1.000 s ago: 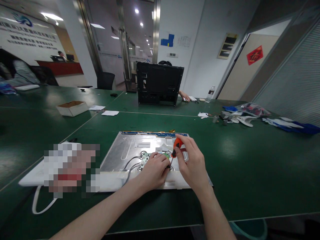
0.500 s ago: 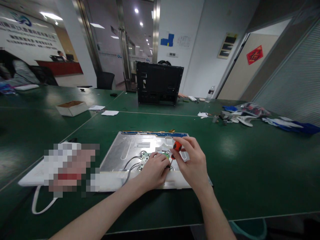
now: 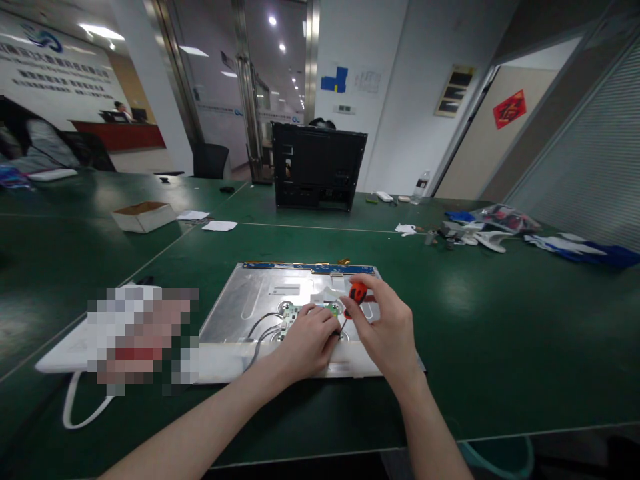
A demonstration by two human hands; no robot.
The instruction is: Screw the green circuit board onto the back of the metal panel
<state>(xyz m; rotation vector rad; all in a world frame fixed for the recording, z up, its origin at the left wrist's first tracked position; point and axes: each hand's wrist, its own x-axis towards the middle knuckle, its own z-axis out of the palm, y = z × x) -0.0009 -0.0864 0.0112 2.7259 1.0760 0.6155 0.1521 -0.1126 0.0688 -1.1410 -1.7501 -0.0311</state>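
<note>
A display panel [image 3: 233,310] lies face down on the green table, its silvery metal back upward. A blue circuit strip [image 3: 300,268] runs along its far edge. On its near half is a small green circuit board [image 3: 290,320] with grey and black cables, partly hidden by my left hand [image 3: 314,333]. That hand's fingers are curled together at the board, around a small dark spot near the driver's tip. My right hand [image 3: 387,323] grips a screwdriver [image 3: 358,293] by its red and black handle, thumb against fingers. The thin shaft slants down to my left fingertips; its tip is hidden.
A black monitor casing [image 3: 320,163] stands across the table, with a person's head partly visible behind it. A white open box [image 3: 144,217] and papers [image 3: 220,226] lie left. A white device [image 3: 65,353], partly pixelated, sits beside the panel. Gloves [image 3: 583,248] and a bottle [image 3: 420,187] are right.
The screwdriver's handle has shifted slightly right and turned in my right fingers. My left hand stays put. Another person's hand beside the monitor casing is no longer visible.
</note>
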